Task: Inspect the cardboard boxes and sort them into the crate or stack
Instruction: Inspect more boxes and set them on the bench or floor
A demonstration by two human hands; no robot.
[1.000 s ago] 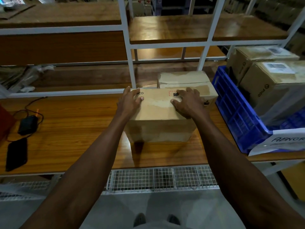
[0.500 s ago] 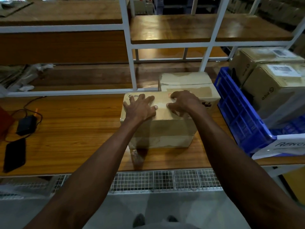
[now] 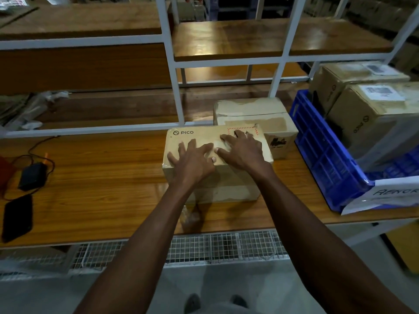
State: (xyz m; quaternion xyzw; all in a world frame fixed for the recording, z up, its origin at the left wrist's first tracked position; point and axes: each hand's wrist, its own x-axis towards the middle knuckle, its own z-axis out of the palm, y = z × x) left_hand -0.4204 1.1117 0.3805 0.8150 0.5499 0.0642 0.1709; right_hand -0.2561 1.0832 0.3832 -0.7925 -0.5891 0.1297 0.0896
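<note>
A cardboard box marked PICO [image 3: 226, 189] stands on the wooden bench [image 3: 102, 177] in front of me. My left hand [image 3: 192, 158] lies flat on its top with fingers spread. Beside it, my right hand [image 3: 241, 148] rests on the top too, fingers spread over a red dashed label. A second cardboard box [image 3: 254, 112] stands just behind and to the right, touching the first. A blue crate [image 3: 322, 155] at the right holds two more cardboard boxes [image 3: 371, 109].
A white paper sign [image 3: 394, 193] hangs on the crate's near end. At the bench's left lie a black phone [image 3: 17, 217] and a black adapter [image 3: 31, 176] with cable. White shelf posts [image 3: 174, 87] rise behind the box. Wire mesh [image 3: 204, 248] runs under the bench edge.
Both hands slid from the box's far edge and side onto the middle of its top, and the fingers spread. The box sits slightly turned, with the PICO mark now uncovered.
</note>
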